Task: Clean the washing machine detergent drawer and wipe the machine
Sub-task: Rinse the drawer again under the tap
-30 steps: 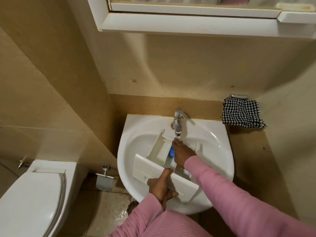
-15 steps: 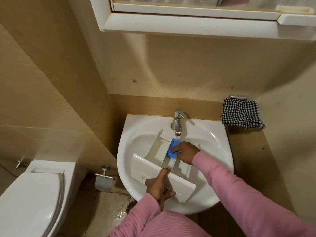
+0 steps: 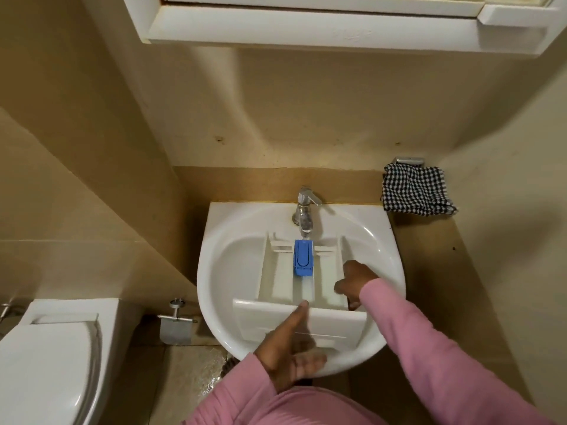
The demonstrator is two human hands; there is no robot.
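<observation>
Here, the white plastic detergent drawer (image 3: 276, 280) lay in the white ceramic sink (image 3: 214, 271) at the centre of the frame. Its back end sat under the chrome tap (image 3: 305, 210) and its front panel faced the lower edge. A blue rectangular plastic insert (image 3: 303, 257) sat in the middle channel, just below the spout.

The left hand (image 3: 291, 348) gripped the front panel, thumb stretched up its face and fingers curled under its lower edge. The right hand (image 3: 352, 280) was curled over the drawer's right side wall.

To rinse well, both grips probably needed to be firm, since wet plastic slips. The drawer should be tilted so water drained forward, and slid sideways so that each compartment passed under the spout. The insert likely wanted lifting out, to flush any residue beneath it.

Whether water was running could not be told. The right fingertips were hidden behind the wall, the left fingers were blurred, and the compartment floors were too pale to judge for residue. No washing machine was in view.

A black-and-white checked cloth (image 3: 415, 190) hung at middle right. A white toilet (image 3: 46, 363) at lower left was cut off by the frame.
</observation>
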